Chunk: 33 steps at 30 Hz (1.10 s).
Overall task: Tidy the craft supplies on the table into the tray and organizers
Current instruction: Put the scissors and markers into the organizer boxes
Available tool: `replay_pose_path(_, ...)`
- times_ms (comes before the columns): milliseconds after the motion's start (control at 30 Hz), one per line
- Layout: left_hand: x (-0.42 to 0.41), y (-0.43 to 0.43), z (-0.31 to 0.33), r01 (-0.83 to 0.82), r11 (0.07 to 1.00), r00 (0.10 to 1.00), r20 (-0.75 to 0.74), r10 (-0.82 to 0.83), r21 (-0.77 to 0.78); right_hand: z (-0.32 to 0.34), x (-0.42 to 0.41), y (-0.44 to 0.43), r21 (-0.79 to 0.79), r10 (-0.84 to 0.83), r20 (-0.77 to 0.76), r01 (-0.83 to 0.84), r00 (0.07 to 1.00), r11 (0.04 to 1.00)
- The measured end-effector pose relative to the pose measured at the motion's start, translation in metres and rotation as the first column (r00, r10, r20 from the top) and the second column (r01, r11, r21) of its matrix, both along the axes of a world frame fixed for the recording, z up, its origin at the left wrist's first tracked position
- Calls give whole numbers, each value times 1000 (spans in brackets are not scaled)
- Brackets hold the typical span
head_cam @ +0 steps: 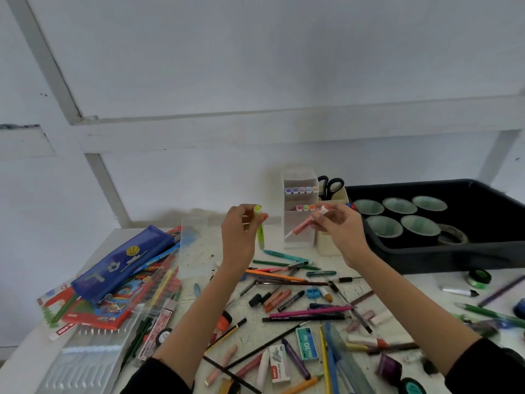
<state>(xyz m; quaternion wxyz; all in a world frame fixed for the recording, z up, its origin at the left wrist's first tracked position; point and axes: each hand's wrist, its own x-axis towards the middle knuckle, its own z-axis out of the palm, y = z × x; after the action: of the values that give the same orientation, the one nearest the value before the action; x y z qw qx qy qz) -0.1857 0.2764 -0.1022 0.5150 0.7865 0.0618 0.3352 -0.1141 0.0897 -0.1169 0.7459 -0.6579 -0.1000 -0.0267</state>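
Head view: left hand [241,233] grips a yellow-green highlighter [260,230], held up over the table [412,285]. Right hand [342,227] pinches a pink marker [300,229] just in front of the white organizer [301,214]. Step looks like slotting markers into the organizer. Next move calls for tipping the pink one upright into the lower tier. Counts: two pens in hand, five caps in the upper tier, three in the lower, five round cups [385,226] in the black tray [454,257], one pair of scissors [331,186].

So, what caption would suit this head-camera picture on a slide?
Left hand holds a green highlighter, right hand a pink marker, before the white organizer; pens litter the table.
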Motion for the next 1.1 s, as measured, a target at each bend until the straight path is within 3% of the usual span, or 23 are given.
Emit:
replay_pose_path(167,25,-20,11,99,995,990,102,-99,6,20,4,-15,-79,-127,239,149,963,986)
replay_pose_path(300,37,-31,8,94,992,973,203,-110,89,28,2,-19,-79,-128,355,166,926,983)
replay_pose_path(600,59,-39,-7,80,963,974,185,-130,256,14,15,-30,-209,-139,567,304,812,929)
replay_pose_path(800,66,-36,-7,147,926,968,142,-207,349,1,19,-29,-245,-119,563,302,818,921)
replay_pose_path(900,73,-33,-15,164,932,979,62,-194,324,-2,20,-26,-239,-120,553,295,824,925)
replay_pose_path(1100,94,-32,-42,155,882,988,-67,-140,446,-3,27,-20,-245,-104,536,272,838,930)
